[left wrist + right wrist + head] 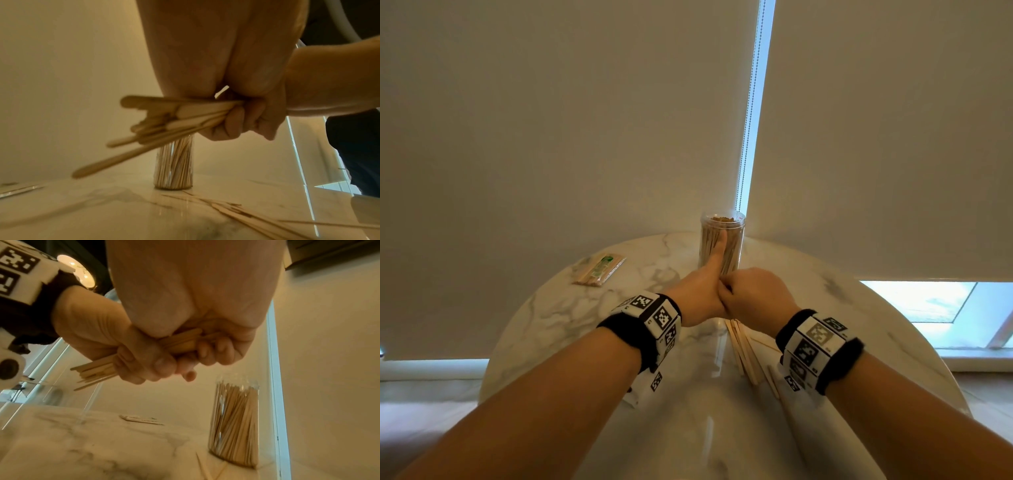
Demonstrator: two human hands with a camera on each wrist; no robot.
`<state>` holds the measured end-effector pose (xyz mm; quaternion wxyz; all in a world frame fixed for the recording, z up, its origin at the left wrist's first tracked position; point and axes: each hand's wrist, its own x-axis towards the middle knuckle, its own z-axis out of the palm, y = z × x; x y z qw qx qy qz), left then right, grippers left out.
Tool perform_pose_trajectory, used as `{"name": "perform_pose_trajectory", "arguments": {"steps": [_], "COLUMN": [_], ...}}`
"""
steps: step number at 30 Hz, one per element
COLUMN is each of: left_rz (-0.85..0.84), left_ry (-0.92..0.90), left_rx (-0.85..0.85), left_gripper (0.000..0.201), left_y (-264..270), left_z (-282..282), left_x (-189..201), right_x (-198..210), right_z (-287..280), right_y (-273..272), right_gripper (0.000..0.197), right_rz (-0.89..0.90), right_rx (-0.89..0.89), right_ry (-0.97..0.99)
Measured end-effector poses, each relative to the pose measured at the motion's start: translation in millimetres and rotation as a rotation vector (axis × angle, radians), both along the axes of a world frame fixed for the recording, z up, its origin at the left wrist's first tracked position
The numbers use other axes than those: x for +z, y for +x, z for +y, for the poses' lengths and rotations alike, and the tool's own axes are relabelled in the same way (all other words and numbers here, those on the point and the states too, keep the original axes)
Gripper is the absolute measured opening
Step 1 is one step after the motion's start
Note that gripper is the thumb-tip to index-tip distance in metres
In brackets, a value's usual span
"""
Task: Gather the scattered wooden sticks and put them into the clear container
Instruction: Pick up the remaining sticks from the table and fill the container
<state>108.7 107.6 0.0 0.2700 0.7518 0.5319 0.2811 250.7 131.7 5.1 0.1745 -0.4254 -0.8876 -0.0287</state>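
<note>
The marble desk [571, 318] carries the clear container [722, 240], upright at its far edge and already packed with thin sticks. Just in front of the container, the left hand [700, 294] and right hand [755, 296] press together, both curled round one bundle of wooden sticks [164, 116]; more loose sticks [743, 349] lie on the desk nearer than the hands. Recommended: square the fanned ends, then lower the bundle vertically into the container's mouth.
</note>
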Motion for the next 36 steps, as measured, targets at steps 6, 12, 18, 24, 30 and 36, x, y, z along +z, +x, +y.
{"name": "perform_pose_trajectory", "arguments": {"steps": [6, 12, 18, 24, 30, 36], "left_rz": [0.106, 0.089, -0.635, -1.039, -0.943, -0.675], "left_ry": [-0.009, 0.062, -0.001, -0.162, -0.125, -0.049], "left_rx": [-0.004, 0.106, 0.581, 0.421, 0.408, 0.351], "left_gripper": [0.114, 0.101, 0.071, 0.049, 0.044, 0.037], "left_y": [2.9, -18.1, -47.1, -11.1, -14.2, -19.5], "left_z": [-3.1, -2.9, 21.2, 40.2, 68.0, 78.4], "left_x": [13.2, 22.5, 20.1, 24.0, 23.1, -1.4], "right_x": [-3.6, -3.1, -0.8, 11.3, 19.2, 12.3], "right_z": [-1.4, 11.4, 28.3, 40.9, 57.7, 68.2], "right_y": [7.5, 27.3, 39.6, 0.7, -2.1, 3.4], "right_gripper": [0.045, 0.053, 0.053, 0.055, 0.053, 0.053], "right_rz": [-0.021, 0.127, 0.341, 0.261, 0.307, 0.315], "right_rx": [-0.041, -0.229, -0.327, -0.304, -0.285, -0.311], "right_ry": [0.128, -0.007, -0.139, -0.088, -0.141, -0.118]}}
